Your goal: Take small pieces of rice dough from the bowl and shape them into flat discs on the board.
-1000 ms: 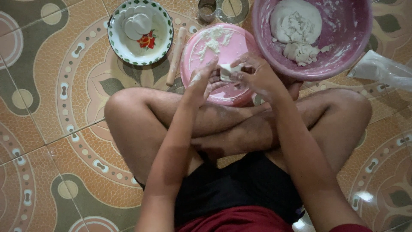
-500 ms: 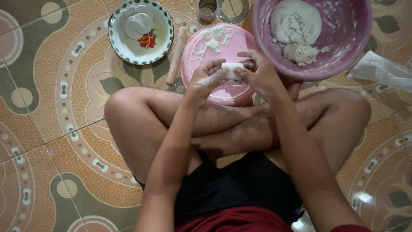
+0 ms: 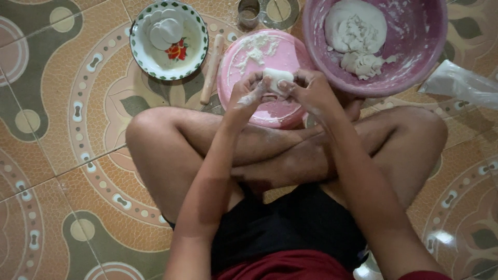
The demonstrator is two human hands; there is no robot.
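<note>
Higher now sits the dough lump (image 3: 277,78), turned lengthwise between my fingertips. Left hand (image 3: 248,93) and right hand (image 3: 310,91) both pinch it, over the floured pink board (image 3: 259,57). Pink basin (image 3: 415,57) of dough beside; rolling pin (image 3: 211,70) and plate (image 3: 194,54) left.

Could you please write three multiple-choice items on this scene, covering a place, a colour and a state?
1. Where does the wooden rolling pin lie?
A. Between the patterned plate and the pink board
B. Inside the basin
C. On the person's knee

2. What colour is the basin holding the large dough mass?
A. Green
B. Pink
C. White

3. How is the small dough piece held?
A. Lying on the floor
B. Resting in the plate
C. Pinched between the left hand and right hand

Answers: 1 A, it lies on the tiles between them; 2 B, its walls are pink; 3 C, both hands' fingers grip it above the board.
</note>
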